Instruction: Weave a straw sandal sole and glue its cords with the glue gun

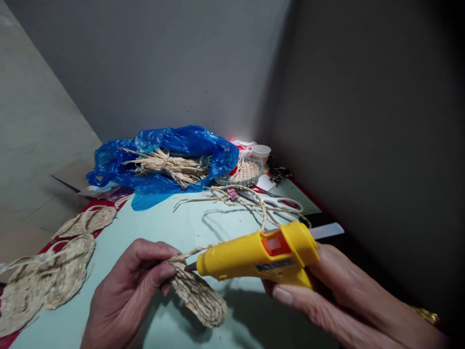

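Pinched in my left hand (134,288) is the upper end of a small woven straw sole (199,298), its rounded end pointing down to the right. A braided straw cord (194,252) runs from that pinch and passes behind the glue gun. My right hand (327,291) grips a yellow hot glue gun (247,257) with a clear glue stick (329,230) sticking out of its back. The dark nozzle meets the sole's edge beside my left fingertips. Whether glue is coming out I cannot tell.
Finished-looking woven straw slippers (69,276) lie along the left edge. Behind, a blue plastic bag (192,138) holds a straw bundle (170,165). A woven basket (247,172), a paper cup (261,152), white-handled scissors (286,206) and loose braided cords stand or lie at back right, near the wall.
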Action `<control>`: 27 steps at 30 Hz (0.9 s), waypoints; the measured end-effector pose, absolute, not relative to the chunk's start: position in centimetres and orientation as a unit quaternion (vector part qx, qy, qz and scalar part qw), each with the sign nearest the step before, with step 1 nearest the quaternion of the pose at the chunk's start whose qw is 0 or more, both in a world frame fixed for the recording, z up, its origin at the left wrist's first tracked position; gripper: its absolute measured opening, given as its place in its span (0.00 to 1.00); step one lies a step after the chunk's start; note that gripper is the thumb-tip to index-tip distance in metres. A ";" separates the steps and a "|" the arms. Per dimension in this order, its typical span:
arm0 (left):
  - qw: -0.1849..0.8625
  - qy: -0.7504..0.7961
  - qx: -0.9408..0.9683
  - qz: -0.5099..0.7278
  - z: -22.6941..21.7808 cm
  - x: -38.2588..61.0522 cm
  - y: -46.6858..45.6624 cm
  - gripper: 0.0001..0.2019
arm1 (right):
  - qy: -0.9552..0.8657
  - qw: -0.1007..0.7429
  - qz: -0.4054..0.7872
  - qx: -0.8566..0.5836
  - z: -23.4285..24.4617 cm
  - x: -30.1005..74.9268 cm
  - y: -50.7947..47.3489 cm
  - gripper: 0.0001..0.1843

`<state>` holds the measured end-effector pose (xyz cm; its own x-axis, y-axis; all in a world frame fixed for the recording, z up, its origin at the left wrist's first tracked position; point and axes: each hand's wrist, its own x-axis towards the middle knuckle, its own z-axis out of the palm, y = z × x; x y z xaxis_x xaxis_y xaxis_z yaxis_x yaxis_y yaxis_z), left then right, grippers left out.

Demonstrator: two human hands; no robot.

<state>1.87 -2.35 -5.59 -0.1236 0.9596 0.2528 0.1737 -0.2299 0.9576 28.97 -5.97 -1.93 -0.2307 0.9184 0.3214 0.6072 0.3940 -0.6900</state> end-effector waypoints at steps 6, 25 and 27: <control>0.348 0.502 0.574 0.545 -5.5 1.6 -2.2 0.03 | -0.750 0.348 0.223 -0.515 -2.0 28.9 -5.9 0.13; 0.326 0.510 0.559 0.567 -6.3 1.2 -2.1 0.04 | -0.760 0.366 0.198 -0.499 -1.6 28.6 -5.6 0.16; 0.323 0.513 0.559 0.565 -6.3 1.1 -2.0 0.04 | -0.759 0.368 0.200 -0.499 -1.6 28.6 -5.6 0.16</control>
